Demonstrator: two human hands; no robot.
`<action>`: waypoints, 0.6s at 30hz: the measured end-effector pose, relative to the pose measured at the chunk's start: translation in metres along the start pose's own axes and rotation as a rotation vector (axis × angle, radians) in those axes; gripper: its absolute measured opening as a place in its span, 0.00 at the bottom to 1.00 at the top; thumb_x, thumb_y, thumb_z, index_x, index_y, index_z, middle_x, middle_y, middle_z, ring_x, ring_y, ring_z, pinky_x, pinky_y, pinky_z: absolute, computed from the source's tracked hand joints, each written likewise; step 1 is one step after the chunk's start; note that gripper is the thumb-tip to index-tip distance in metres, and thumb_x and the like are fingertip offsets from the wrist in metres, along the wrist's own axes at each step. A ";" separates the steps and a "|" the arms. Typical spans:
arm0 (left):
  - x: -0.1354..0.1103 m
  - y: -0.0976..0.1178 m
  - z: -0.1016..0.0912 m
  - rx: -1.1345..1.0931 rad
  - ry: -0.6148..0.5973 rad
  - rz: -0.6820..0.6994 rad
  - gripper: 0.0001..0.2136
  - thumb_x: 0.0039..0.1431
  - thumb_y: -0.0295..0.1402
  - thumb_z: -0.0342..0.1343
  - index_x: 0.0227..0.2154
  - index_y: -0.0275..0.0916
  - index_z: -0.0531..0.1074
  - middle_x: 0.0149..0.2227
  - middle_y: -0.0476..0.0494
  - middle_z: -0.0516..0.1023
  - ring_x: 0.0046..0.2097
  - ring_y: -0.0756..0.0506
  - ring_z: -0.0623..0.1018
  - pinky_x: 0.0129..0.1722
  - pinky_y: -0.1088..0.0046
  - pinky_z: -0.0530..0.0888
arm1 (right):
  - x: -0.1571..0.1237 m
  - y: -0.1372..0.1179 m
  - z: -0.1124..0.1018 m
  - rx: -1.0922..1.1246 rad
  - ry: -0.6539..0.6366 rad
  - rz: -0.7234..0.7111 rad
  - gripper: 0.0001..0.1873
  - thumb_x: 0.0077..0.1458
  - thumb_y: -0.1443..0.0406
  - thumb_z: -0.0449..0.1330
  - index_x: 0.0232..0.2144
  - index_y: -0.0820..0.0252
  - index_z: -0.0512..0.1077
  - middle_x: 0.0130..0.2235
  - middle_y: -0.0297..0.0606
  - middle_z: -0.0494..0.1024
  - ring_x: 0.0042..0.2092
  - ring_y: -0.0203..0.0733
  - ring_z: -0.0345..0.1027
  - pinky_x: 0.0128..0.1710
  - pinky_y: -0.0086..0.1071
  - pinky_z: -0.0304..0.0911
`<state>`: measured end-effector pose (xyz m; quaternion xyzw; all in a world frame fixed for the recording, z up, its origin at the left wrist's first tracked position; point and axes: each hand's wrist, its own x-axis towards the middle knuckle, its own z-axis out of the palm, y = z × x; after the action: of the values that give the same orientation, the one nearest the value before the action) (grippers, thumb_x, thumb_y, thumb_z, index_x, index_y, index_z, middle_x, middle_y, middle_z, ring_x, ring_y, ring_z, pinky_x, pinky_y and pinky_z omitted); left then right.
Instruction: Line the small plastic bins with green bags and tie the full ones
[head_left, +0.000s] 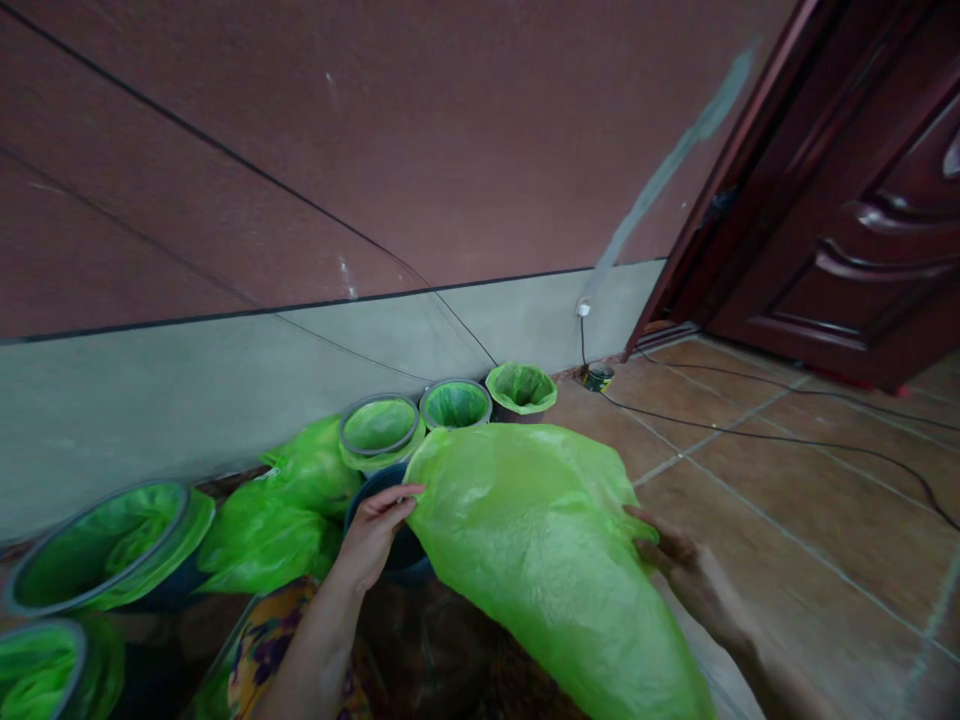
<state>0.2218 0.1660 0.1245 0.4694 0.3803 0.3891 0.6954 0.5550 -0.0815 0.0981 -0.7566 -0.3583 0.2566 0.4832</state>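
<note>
A large green plastic bag point(540, 540) is stretched between my two hands, just above a dark blue bin point(375, 490) that it mostly hides. My left hand point(375, 530) pinches the bag's left edge at the bin's rim. On the other side, my right hand point(686, 570) grips the bag's right edge with its fingers curled into the plastic. The lower end of the bag hangs toward me over my lap.
Along the wall stand three small bins lined with green bags point(381, 428) point(455, 404) point(521, 388). Larger lined bins sit at the left point(112, 545) point(45, 670), with loose green bags point(285, 510) between. Black cables point(787, 440) cross the tiled floor. A dark wooden door point(862, 220) stands at the right.
</note>
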 end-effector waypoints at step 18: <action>0.007 0.024 -0.005 0.660 -0.019 0.476 0.19 0.48 0.30 0.61 0.46 0.43 0.78 0.46 0.45 0.79 0.48 0.42 0.76 0.53 0.65 0.70 | 0.002 -0.069 -0.072 -0.110 0.088 -0.063 0.33 0.37 0.51 0.70 0.48 0.54 0.77 0.48 0.43 0.80 0.45 0.54 0.75 0.40 0.39 0.75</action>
<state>0.2156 0.1806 0.1449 0.7460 0.3589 0.3920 0.4013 0.5889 -0.1003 0.1903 -0.7810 -0.3738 0.1877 0.4638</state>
